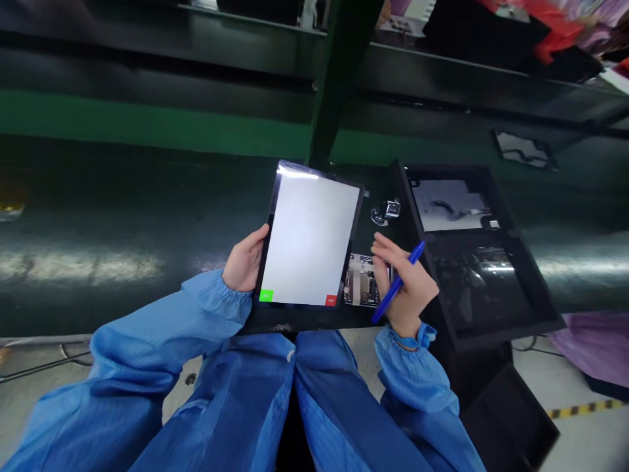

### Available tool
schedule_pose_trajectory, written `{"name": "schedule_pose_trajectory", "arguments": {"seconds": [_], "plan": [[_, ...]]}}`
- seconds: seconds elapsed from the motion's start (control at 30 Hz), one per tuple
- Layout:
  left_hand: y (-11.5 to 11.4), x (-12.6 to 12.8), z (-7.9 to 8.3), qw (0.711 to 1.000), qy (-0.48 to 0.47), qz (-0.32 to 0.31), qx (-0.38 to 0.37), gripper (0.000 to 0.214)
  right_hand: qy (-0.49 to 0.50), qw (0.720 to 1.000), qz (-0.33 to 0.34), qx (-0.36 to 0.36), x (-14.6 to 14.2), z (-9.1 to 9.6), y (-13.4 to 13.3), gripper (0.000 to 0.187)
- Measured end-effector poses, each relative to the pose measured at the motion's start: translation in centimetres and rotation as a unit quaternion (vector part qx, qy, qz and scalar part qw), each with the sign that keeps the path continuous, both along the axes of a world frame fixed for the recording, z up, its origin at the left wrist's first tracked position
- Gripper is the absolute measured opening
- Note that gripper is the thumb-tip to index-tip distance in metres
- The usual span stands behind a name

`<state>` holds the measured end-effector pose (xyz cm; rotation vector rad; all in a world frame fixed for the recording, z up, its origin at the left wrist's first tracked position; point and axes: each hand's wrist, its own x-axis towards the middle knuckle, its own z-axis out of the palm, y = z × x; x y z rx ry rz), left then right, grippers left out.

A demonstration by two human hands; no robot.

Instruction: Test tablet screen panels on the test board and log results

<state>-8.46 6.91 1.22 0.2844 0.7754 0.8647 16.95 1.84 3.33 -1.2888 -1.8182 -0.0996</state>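
A tablet [310,239] with a lit white screen is held upright in the middle, a green box at its lower left corner and a red one at its lower right. My left hand [246,261] grips its left edge, thumb at the front. Beside the right edge, my right hand [407,282] is closed around a blue pen [399,282], apart from the screen. Partly behind that hand lies a circuit board [361,283] with a pale ribbon strip across it. Just above the board rests a small shiny metal part [392,210].
To the right stands a black tray [553,321] holding a white panel [449,205] and a dark glossy panel [484,285]. Another framed panel [523,149] lies farther back on the dark green bench [122,216]. A green post [337,78] rises behind the tablet.
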Motion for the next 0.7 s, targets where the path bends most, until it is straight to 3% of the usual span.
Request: {"name": "schedule_pose_trajectory", "arguments": {"seconds": [0.13, 0.3, 0.7], "plan": [[0.0, 0.2, 0.9, 0.998, 0.023, 0.042, -0.051, 0.05, 0.028, 0.995, -0.085, -0.053, 3.7, -2.9, -0.9, 0.011], [0.2, 0.3, 1.4, 0.989, 0.022, 0.122, -0.083, 0.045, 0.007, 0.987, -0.094, -0.132, 6.1, -6.5, -1.6, 0.016], [0.5, 0.3, 1.6, 0.985, 0.054, 0.124, -0.106, 0.049, -0.064, 0.975, -0.097, -0.19, 6.3, -6.6, -1.1, 0.023]]}}
